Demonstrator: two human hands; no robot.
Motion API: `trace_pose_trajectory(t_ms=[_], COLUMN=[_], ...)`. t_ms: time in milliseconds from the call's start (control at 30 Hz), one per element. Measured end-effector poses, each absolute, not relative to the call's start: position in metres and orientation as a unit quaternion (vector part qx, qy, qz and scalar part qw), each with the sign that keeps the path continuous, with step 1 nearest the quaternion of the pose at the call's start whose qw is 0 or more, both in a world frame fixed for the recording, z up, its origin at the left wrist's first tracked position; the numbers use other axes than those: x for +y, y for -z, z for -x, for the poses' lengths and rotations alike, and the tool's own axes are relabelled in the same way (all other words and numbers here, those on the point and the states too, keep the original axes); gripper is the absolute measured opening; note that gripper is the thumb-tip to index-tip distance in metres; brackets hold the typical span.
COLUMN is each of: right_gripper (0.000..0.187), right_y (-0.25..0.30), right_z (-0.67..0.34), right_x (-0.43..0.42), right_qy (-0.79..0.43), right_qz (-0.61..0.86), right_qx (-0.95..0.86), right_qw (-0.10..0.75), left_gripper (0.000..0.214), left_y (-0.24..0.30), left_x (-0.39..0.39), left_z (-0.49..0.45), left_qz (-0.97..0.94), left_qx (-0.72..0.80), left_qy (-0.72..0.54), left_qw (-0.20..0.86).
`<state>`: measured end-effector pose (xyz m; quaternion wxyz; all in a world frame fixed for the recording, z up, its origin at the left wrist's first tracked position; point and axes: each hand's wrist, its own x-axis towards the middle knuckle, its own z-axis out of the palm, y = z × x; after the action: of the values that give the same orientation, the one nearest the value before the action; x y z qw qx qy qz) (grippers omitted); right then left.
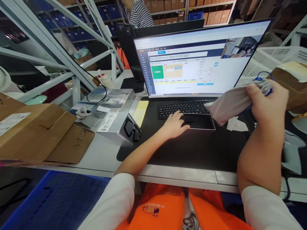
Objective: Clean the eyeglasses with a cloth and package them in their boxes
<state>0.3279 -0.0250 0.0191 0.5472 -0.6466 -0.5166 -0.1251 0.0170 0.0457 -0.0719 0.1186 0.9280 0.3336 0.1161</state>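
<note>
My right hand (pixel 267 97), raised at the right in front of the monitor, is closed around the gathered top of a greyish-pink drawstring pouch (pixel 230 103). A blue cord (pixel 262 76) loops out above that fist. The pouch's lower end hangs over the right end of the black keyboard (pixel 184 107). Below the keyboard lies a shallow black open box (pixel 201 122) with a thin pale rim. At its left side rests my left hand (pixel 175 125), fingers stretched out and thumb along the near rim. The fingertips reach the keyboard's front edge.
A lit monitor (pixel 182 73) stands behind the keyboard. Left of the black mat (pixel 179 153) are a yellow notepad (pixel 141 111), a silver box with goggles printed on it (pixel 120 127), and cardboard boxes (pixel 40 131). Crumpled white paper (pixel 237 124) lies right. A person in stripes (pixel 141 14) is behind.
</note>
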Motion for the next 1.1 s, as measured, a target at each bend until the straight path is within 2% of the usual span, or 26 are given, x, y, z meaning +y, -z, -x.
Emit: trace_pose_trajectory(t_ms=[67, 133, 200, 300, 467, 567, 733, 900, 1000, 1100], right_gripper=[0.032, 0.031, 0.035, 0.038, 0.041, 0.040, 0.039, 0.041, 0.050, 0.053], right_y=[-0.020, -0.021, -0.023, -0.022, -0.019, -0.021, -0.029, -0.033, -0.038, -0.039], right_z=[-0.339, -0.345, -0.348, -0.356, -0.370, -0.370, -0.351, -0.322, -0.297, -0.271], right_x=[-0.027, -0.029, -0.030, -0.029, -0.026, -0.029, -0.033, -0.032, -0.043, -0.071], right_qy=[0.139, 0.134, 0.127, 0.135, 0.156, 0.108, 0.046, 0.063, 0.087, 0.030], right_qz=[0.633, 0.610, 0.598, 0.621, 0.622, 0.646, 0.632, 0.560, 0.484, 0.482], right_qx=[-0.512, -0.511, -0.502, -0.479, -0.473, -0.445, -0.431, -0.496, -0.549, -0.595], right_qw=[0.563, 0.590, 0.612, 0.606, 0.604, 0.610, 0.643, 0.661, 0.676, 0.642], left_gripper=[0.048, 0.038, 0.028, 0.024, 0.032, 0.037, 0.033, 0.031, 0.032, 0.034], left_y=[0.075, 0.073, 0.071, 0.065, 0.038, 0.014, 0.013, 0.081, 0.113, 0.117], left_x=[0.046, 0.049, 0.053, 0.055, 0.053, 0.039, -0.029, -0.095, -0.103, -0.094], left_z=[-0.023, -0.025, -0.026, -0.023, -0.006, 0.011, 0.033, 0.030, 0.027, 0.034], left_qz=[-0.926, -0.917, -0.900, -0.869, -0.817, -0.795, -0.835, -0.879, -0.884, -0.879], left_qx=[0.333, 0.325, 0.316, 0.303, 0.271, 0.268, 0.254, 0.277, 0.315, 0.342], left_qy=[-0.103, -0.127, -0.173, -0.257, -0.417, -0.476, -0.448, -0.370, -0.327, -0.309], left_qw=[0.144, 0.193, 0.246, 0.296, 0.292, 0.263, 0.194, 0.113, 0.111, 0.120])
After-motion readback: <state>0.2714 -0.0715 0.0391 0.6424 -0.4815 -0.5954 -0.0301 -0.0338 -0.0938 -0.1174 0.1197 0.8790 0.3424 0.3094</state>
